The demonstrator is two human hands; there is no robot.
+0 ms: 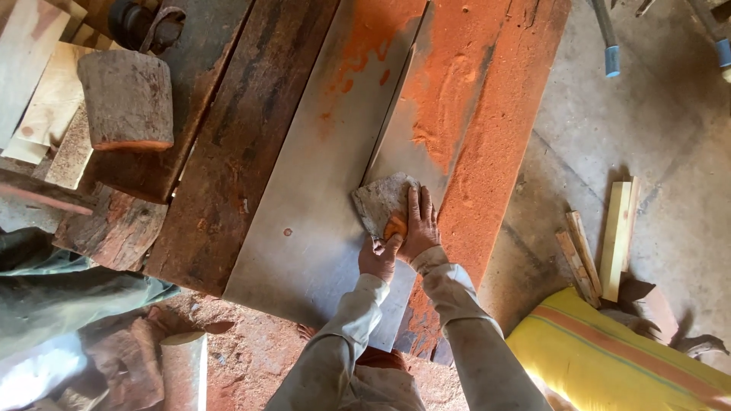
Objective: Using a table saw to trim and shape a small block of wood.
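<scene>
A folded sheet of grey sandpaper (379,199), dusted with orange, lies on a flat grey-sanded wooden board (308,198). My right hand (419,224) presses flat on the sandpaper's right part, fingers spread. My left hand (378,257) grips the sandpaper's near corner, where an orange patch shows between the two hands. Both sleeves are pale and dusty.
Orange sawdust (472,129) covers the plank to the right of the board. Dark rough planks (228,129) lie to the left, with a log stump (126,99) and pale offcuts (46,99). Wood strips (609,236) and a yellow sack (609,358) rest on the concrete floor at right.
</scene>
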